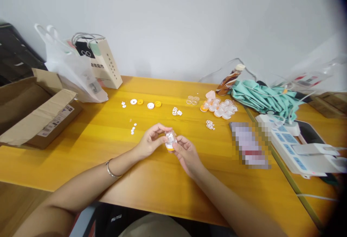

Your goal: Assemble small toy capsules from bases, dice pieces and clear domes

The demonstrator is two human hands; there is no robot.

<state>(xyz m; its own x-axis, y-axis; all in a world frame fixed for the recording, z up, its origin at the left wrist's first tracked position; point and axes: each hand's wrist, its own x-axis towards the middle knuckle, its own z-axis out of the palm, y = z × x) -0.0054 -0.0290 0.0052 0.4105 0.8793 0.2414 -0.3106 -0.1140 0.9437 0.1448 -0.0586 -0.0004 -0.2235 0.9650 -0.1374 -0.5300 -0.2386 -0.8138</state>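
Observation:
Between my two hands, just above the table, is a small clear plastic case (170,138) with a white and orange base and small white parts showing inside. The fingers and thumb of my left hand (154,139) close on its upper left side. My right hand (188,153) pinches its lower right side. Beyond my hands lie white cut-out pieces (177,111) and more of them (209,125) to the right. White and orange discs (140,102) sit farther back, with small white round pieces (132,129) left of my hands. Similar orange-and-clear cases (219,107) cluster at the back right.
Clear rings (192,100) lie near the cases. On the left stand an open cardboard box (59,125), a plastic bag (73,70) and a paper bag (108,63). To the right are a bottle (230,80), green cloth (267,97), a blurred phone-like object (249,144) and a power strip (290,146).

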